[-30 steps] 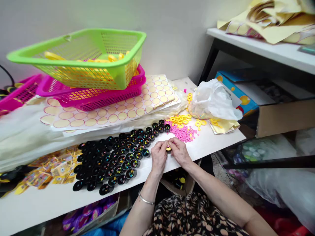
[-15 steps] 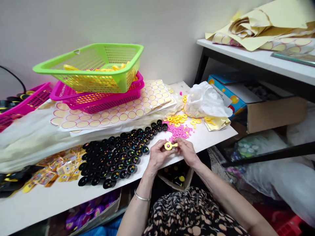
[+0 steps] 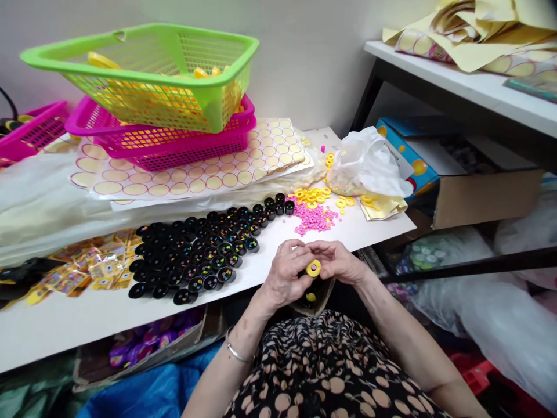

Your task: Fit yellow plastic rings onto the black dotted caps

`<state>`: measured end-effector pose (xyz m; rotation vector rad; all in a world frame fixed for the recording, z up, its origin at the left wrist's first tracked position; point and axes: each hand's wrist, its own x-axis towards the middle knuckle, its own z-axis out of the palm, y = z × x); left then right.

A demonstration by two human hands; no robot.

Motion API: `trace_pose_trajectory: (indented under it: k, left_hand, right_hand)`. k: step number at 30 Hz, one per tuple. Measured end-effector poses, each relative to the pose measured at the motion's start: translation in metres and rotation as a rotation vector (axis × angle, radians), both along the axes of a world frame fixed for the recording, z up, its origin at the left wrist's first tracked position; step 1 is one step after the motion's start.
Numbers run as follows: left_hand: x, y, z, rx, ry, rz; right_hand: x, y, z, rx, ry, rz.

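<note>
The hands cover most of the yellow ring-headed piece (image 3: 313,269): its round face, with a pink dot at the centre, shows between them, but whatever lies behind it is hidden. Both forearms are cut off by the near edge of the view. Below the hands, a cardboard box (image 3: 324,298) is partly blocked, its contents dark apart from a yellow spot. At the far left, a pink basket (image 3: 37,132) is cut off. What fills the white plastic bag (image 3: 369,165) is hard to make out, as are the grey shapes inside the blue printed box (image 3: 411,158) on the right.

The left hand (image 3: 285,274) has its fingers curled and clamped on the piece, thumb at its near side. The right hand (image 3: 343,264) bends in from the right, thumb and fingers closed on it too; its outer fingertips are obscured. The piece is held up just off the near edge of the white surface (image 3: 261,264), nearer than the pink beads (image 3: 314,218) and loose yellow rings (image 3: 311,197). Black cups (image 3: 187,258) stand in rows to the left.
</note>
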<state>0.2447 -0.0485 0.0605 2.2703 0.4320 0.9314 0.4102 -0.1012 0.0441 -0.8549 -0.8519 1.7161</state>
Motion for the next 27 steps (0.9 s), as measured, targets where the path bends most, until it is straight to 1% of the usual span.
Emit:
trace_pose_trajectory:
  k: [5,9,11,14,17,19,20,22,25,27]
  left_hand:
    - [0.005,-0.006,-0.006,0.040,0.019,-0.033]
    - [0.006,-0.008,-0.009,0.061,0.031,-0.066]
    - [0.007,-0.009,-0.011,0.049,0.034,-0.081]
    - [0.009,-0.009,-0.014,0.003,0.047,-0.078]
    - [0.009,-0.007,-0.017,-0.050,0.042,-0.017]
    - [0.007,-0.006,-0.020,-0.085,0.017,0.013]
    - [0.007,-0.005,-0.021,-0.103,0.004,0.015]
    - [0.005,-0.005,-0.025,-0.133,-0.007,0.006]
    - [0.006,-0.011,-0.032,-0.147,0.024,0.002]
    - [0.008,-0.016,-0.035,-0.133,0.045,-0.010]
  right_hand:
    - [0.002,-0.002,0.007,0.022,-0.133,0.043]
    - [0.003,-0.007,0.007,0.034,-0.208,0.064]
    - [0.001,-0.010,0.005,0.050,-0.241,0.027]
    - [-0.007,-0.013,-0.001,0.071,-0.289,-0.080]
    - [-0.013,-0.014,-0.008,0.092,-0.311,-0.190]
    - [-0.015,-0.014,-0.012,0.096,-0.273,-0.210]
    - [-0.014,-0.014,-0.014,0.093,-0.245,-0.191]
    - [-0.012,-0.014,-0.016,0.073,-0.205,-0.113]
    - [-0.010,-0.015,-0.016,0.029,-0.228,0.021]
    - [-0.010,-0.018,-0.016,0.009,-0.251,0.050]
